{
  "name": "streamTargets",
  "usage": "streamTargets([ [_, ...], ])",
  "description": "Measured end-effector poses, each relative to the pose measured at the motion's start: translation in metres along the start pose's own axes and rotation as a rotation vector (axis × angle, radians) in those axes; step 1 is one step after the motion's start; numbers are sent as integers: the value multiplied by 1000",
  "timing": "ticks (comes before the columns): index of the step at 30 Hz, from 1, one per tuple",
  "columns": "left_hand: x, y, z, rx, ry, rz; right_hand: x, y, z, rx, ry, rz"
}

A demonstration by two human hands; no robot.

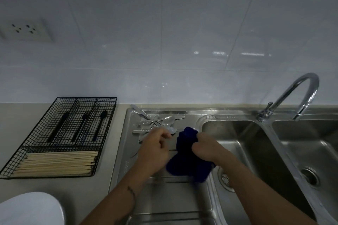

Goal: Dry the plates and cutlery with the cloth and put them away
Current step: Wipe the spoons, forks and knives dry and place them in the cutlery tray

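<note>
Several steel spoons and forks [157, 121] lie in a pile at the back of the steel drainboard [164, 193]. My left hand [155, 150] reaches into the near edge of that pile, fingers curled; what they grip is hidden. My right hand [206, 149] is closed on a dark blue cloth [188, 155] that hangs bunched over the drainboard, just right of my left hand. A white plate [31, 208] rests on the counter at the bottom left. A black wire cutlery tray [60, 137] stands on the counter to the left.
The wire tray holds three black utensils [82, 126] in its rear slots and several pale chopsticks [56, 162] in front. A double sink [256, 151] with a curved tap [292, 97] lies to the right. Behind is a tiled wall with a socket [23, 29].
</note>
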State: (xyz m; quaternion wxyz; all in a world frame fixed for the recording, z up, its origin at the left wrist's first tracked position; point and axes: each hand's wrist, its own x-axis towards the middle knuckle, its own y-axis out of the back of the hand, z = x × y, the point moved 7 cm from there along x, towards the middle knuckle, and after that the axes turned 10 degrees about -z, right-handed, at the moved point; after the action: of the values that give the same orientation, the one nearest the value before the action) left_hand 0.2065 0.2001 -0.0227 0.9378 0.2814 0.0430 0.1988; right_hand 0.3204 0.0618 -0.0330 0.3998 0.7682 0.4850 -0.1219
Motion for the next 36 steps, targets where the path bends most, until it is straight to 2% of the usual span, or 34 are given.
streamTargets([
  [2,8,1,-6,-15,56,-15,-3,5,-13,-346,45,-5],
  [3,11,-1,-7,-2,69,-41,-4,8,-16,-429,56,2],
  [8,15,3,-18,47,111,-90,-4,14,-19,-427,164,73],
  [12,11,25,-33,109,193,-37,-17,19,-24,-450,366,346],
  [16,10,38,-43,108,220,-31,-23,18,-24,-444,532,470],
  [21,14,45,-59,203,267,-72,-10,8,-13,-210,531,361],
  [25,24,43,-66,367,278,-77,-3,2,-7,-83,504,379],
  [31,37,32,-79,653,285,-96,5,-5,-16,-275,493,379],
  [36,39,27,-83,580,335,-74,10,-8,-9,-334,500,410],
])
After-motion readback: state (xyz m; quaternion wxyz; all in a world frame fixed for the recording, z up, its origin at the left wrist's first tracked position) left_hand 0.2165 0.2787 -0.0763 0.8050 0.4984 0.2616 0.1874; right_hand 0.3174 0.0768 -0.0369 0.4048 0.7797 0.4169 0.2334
